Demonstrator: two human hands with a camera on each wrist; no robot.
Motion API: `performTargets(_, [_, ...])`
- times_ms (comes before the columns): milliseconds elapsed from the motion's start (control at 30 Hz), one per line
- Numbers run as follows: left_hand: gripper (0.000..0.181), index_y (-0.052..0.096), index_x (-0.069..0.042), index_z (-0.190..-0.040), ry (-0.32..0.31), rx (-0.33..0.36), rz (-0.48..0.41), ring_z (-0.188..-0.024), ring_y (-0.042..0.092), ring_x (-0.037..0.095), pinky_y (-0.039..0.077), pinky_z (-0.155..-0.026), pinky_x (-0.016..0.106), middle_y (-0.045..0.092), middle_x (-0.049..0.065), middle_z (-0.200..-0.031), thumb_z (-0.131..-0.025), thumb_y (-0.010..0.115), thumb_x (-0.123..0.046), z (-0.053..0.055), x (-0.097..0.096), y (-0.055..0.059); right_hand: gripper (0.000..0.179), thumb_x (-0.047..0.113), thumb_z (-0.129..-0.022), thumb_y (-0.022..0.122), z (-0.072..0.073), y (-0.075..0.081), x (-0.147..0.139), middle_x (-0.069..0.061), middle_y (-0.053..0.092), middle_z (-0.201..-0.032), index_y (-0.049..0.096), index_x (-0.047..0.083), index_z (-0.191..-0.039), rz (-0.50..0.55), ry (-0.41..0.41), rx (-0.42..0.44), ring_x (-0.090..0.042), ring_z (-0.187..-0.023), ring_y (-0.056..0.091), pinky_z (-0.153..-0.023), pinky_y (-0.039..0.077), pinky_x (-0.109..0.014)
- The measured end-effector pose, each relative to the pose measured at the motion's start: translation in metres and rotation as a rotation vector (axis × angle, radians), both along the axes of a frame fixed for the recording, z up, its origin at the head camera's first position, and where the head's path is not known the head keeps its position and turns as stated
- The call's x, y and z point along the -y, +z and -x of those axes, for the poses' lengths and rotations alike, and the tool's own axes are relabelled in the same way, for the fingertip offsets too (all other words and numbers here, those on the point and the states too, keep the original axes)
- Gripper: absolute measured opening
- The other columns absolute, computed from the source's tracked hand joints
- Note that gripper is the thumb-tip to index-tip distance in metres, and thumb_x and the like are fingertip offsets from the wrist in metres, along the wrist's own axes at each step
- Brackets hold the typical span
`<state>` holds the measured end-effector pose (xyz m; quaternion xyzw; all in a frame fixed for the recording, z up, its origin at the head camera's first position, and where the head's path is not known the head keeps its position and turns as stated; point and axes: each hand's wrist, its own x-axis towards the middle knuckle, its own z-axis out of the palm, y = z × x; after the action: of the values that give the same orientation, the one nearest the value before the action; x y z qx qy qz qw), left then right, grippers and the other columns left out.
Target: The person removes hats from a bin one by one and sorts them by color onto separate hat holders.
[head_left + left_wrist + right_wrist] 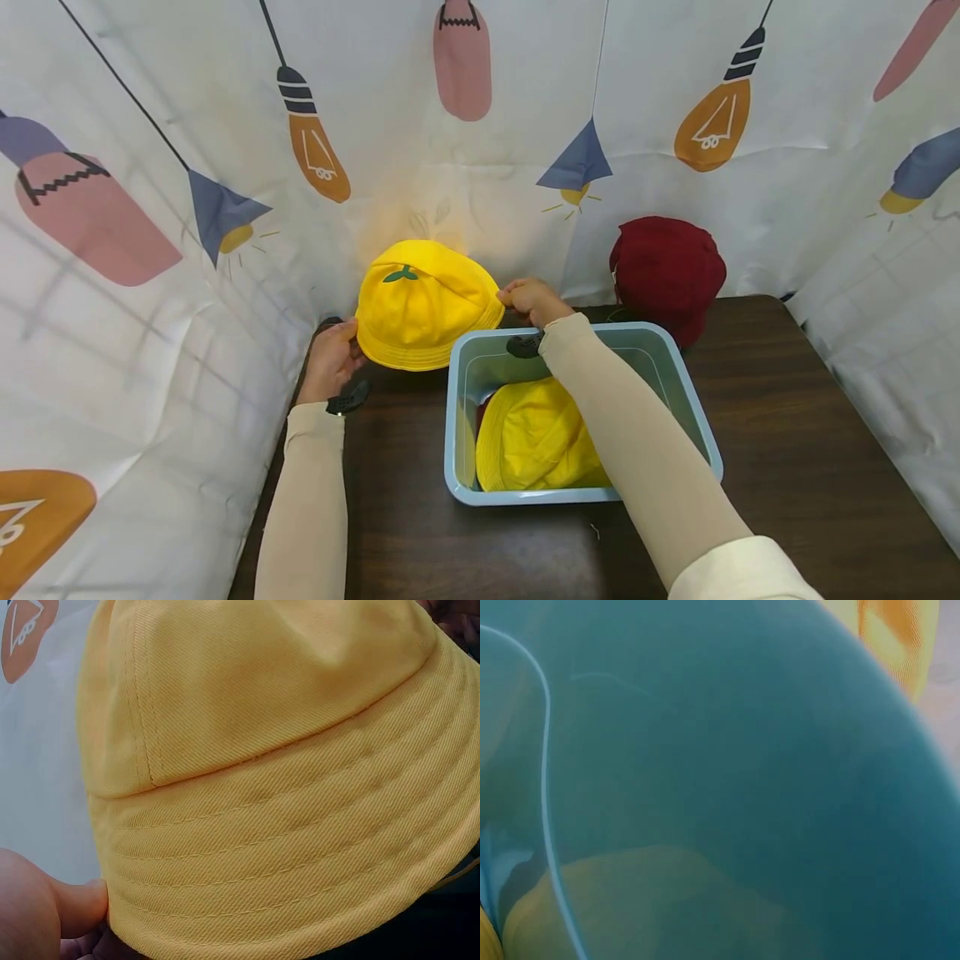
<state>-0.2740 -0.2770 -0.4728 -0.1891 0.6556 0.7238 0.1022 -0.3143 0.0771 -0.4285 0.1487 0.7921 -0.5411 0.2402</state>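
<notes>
A yellow brimmed hat (420,312) with a green sprout emblem is held up behind the bin in the head view, its crown upward. My left hand (330,360) pinches the brim at its left end; the thumb (79,906) against the brim edge shows in the left wrist view. At the opposite end, my right hand (536,300) pinches the brim above the bin's back rim. In the right wrist view the bin wall (727,772) fills most of the picture, with a bit of yellow hat (900,637) at the upper right.
A light blue bin (452,408) stands on the dark table (787,417) under my right forearm. Inside lies another yellow hat (532,433), with something dark red beside it. A dark red hat (667,271) sits behind the bin's right side, against the patterned cloth (517,217).
</notes>
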Motion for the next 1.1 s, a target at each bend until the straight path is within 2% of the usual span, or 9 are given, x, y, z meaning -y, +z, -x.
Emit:
performTargets(167, [0.028,0.059,-0.013,-0.118,-0.006,0.016,-0.023,-0.074,0.062,0.008,0.053,-0.07,0.026,0.064,-0.007,-0.089,-0.109,0.047,-0.036,0.0,-0.001,-0.002,0.021,0.031,-0.103,0.063,0.001,-0.002,0.001,-0.01,0.057,-0.105,0.066,0.012,-0.112,-0.038,-0.006,0.002,-0.026,-0.089,0.051,-0.073,0.044,-0.031])
performTargets(367, [0.026,0.058,-0.016,-0.12,0.003,-0.007,-0.059,-0.082,0.063,0.008,0.053,-0.073,0.025,0.065,-0.007,-0.097,-0.109,0.046,-0.037,-0.004,0.0,0.001,0.027,0.03,-0.103,0.062,-0.001,0.0,0.004,-0.012,0.061,-0.124,0.066,0.01,-0.12,-0.019,-0.027,-0.008,-0.03,-0.109,0.058,-0.098,0.051,-0.04])
performTargets(433, [0.031,0.057,-0.016,-0.124,-0.002,-0.016,0.017,-0.085,0.063,0.007,0.055,-0.075,0.023,0.064,-0.007,-0.102,-0.108,0.047,-0.041,-0.006,0.001,0.001,0.032,0.03,-0.104,0.06,-0.002,0.002,0.005,-0.012,0.06,-0.132,0.064,0.008,-0.127,-0.001,-0.024,-0.014,-0.031,-0.115,0.058,-0.105,0.05,-0.042])
performTargets(567, [0.053,0.051,-0.012,-0.139,-0.041,-0.055,0.298,-0.098,0.064,0.013,0.059,-0.081,0.025,0.06,0.0,-0.119,-0.105,0.045,-0.053,-0.011,0.002,0.007,0.04,0.033,-0.108,0.05,-0.003,0.011,0.004,-0.011,0.058,-0.136,0.056,0.006,-0.137,-0.019,-0.009,-0.06,-0.031,-0.117,0.058,-0.105,0.048,-0.045])
performTargets(700, [0.063,0.046,-0.006,-0.146,-0.044,-0.174,0.564,-0.109,0.063,0.031,0.056,-0.089,0.038,0.058,0.016,-0.131,-0.106,0.043,-0.055,-0.02,-0.004,0.029,0.035,0.036,-0.109,0.043,-0.005,0.028,-0.002,-0.011,0.057,-0.114,0.053,0.008,-0.127,-0.119,-0.003,-0.174,-0.026,-0.09,0.054,-0.079,0.047,-0.039])
performTargets(800, [0.061,0.047,-0.005,-0.146,-0.005,-0.283,0.708,-0.115,0.059,0.039,0.051,-0.094,0.046,0.059,0.022,-0.133,-0.106,0.042,-0.052,-0.032,-0.01,0.052,0.034,0.04,-0.108,0.043,-0.009,0.046,-0.007,-0.008,0.055,-0.106,0.053,0.012,-0.124,-0.206,0.006,-0.276,-0.024,-0.085,0.048,-0.074,0.043,-0.035])
performTargets(867, [0.06,0.049,-0.006,-0.145,0.028,-0.352,0.755,-0.116,0.058,0.039,0.048,-0.096,0.049,0.06,0.021,-0.133,-0.106,0.044,-0.051,-0.04,-0.015,0.067,0.036,0.043,-0.108,0.043,-0.013,0.06,-0.01,-0.007,0.058,-0.114,0.053,0.014,-0.126,-0.247,0.02,-0.338,-0.025,-0.092,0.052,-0.078,0.047,-0.036])
performTargets(1000, [0.056,0.054,-0.008,-0.141,0.064,-0.453,0.776,-0.114,0.06,0.034,0.048,-0.095,0.047,0.062,0.016,-0.131,-0.105,0.046,-0.049,-0.06,-0.025,0.091,0.039,0.044,-0.107,0.046,-0.027,0.088,-0.013,-0.008,0.06,-0.129,0.053,0.014,-0.131,-0.297,0.085,-0.456,-0.027,-0.106,0.057,-0.088,0.051,-0.041])
performTargets(1100, [0.053,0.056,-0.007,-0.137,0.06,-0.528,0.785,-0.11,0.061,0.03,0.046,-0.091,0.04,0.063,0.015,-0.125,-0.105,0.048,-0.048,-0.076,-0.034,0.103,0.038,0.043,-0.107,0.047,-0.042,0.104,-0.016,-0.01,0.065,-0.117,0.053,0.014,-0.131,-0.341,0.165,-0.553,-0.027,-0.096,0.059,-0.082,0.051,-0.039])
